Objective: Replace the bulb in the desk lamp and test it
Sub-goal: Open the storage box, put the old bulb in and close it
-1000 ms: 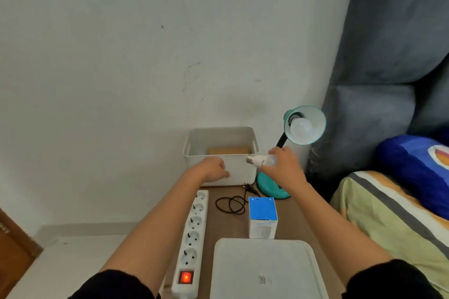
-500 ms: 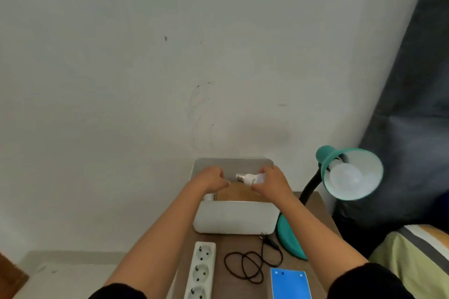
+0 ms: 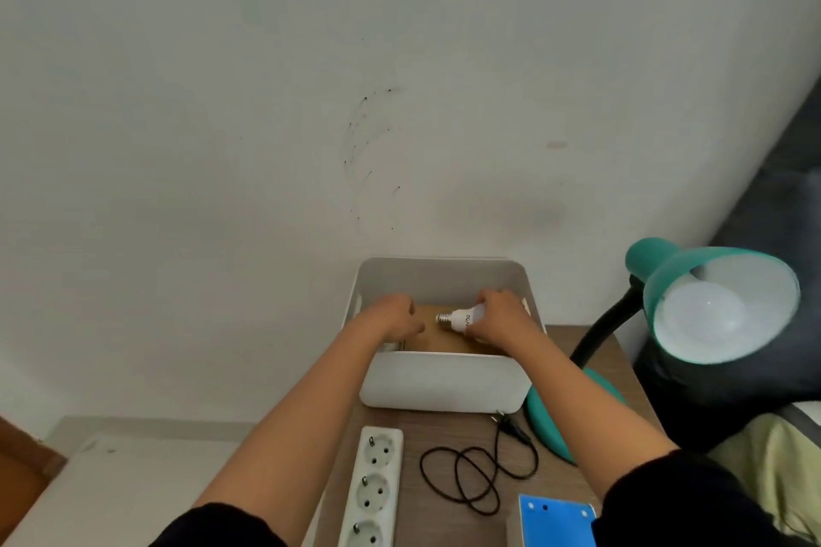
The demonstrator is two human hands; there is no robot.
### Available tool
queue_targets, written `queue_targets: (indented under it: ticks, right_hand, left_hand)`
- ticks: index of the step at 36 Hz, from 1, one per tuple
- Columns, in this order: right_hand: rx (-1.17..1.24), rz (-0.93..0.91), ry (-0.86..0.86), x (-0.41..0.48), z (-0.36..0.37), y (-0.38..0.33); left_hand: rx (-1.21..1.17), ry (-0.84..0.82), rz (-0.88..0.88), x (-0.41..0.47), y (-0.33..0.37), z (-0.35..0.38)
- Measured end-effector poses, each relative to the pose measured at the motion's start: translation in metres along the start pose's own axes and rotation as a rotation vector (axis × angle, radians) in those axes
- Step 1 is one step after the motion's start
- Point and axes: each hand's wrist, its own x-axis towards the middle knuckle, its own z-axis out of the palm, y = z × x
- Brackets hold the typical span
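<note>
While my right hand [image 3: 497,318], fingers curled, gripped the white screw-base bulb [image 3: 460,319] inside the white rectangular plastic bin [image 3: 444,386] beside the teal desk lamp [image 3: 719,306], my left hand [image 3: 391,318] hung close by, fingers curled round nothing I could see.

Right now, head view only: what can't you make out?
All head view.
- Loose white screw-base bulb: globe covered by the right hand; print too small to read.
- Left hand: grip faces down into the white plastic bin; holding anything, unclear.
- Bin floor: mostly hidden by its near wall.
- White power strip and blue box: cut off by the bottom edge.
- Teal desk lamp: socket hidden behind its fitted bulb.
</note>
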Motion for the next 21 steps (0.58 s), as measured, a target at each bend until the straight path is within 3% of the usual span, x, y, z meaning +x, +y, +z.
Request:
queue_targets:
  ticks: [12,21]
  right_hand:
    - [0.073,-0.042,0.098,-0.058,-0.05,-0.009]
    - [0.058,-0.073,0.207,-0.165,-0.076,0.009]
  left_hand:
    - [0.025,0.046,0.028,-0.065,0.029,-0.035]
    - [0.05,0.105,0.104,-0.174,0.048,-0.025]
